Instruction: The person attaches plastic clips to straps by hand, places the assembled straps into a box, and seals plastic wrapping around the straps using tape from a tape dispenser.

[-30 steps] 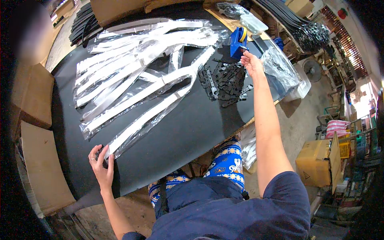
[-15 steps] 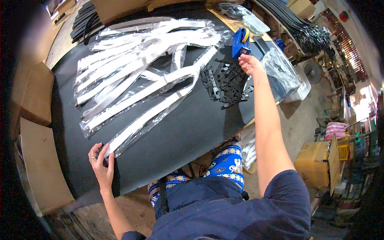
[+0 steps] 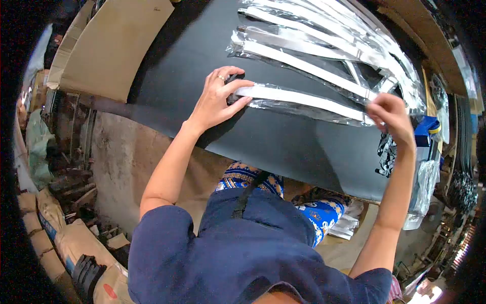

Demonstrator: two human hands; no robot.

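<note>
My left hand (image 3: 217, 99) is closed on the near end of a white strip in a clear plastic sleeve (image 3: 304, 100), with something black bunched under its fingers. Over the strip's other end is my right hand (image 3: 392, 116), its fingers curled and blurred; whether they hold anything cannot be made out. More sleeved white strips (image 3: 314, 68) lie fanned out beyond. A blue tape dispenser (image 3: 424, 133) stands just right of my right hand. Black flat parts (image 3: 386, 154) are partly hidden behind my right forearm.
The black tabletop (image 3: 283, 147) has its near edge at my waist. An open cardboard flap (image 3: 114, 48) rises at the far left. Clear plastic bags (image 3: 424, 187) lie at the right edge. Brown wrapped packages (image 3: 83, 243) are on the floor at lower left.
The view has swung left. My right hand has left the tape dispenser and come over to the far end of the sleeved strip. My left hand remains at the near end.
</note>
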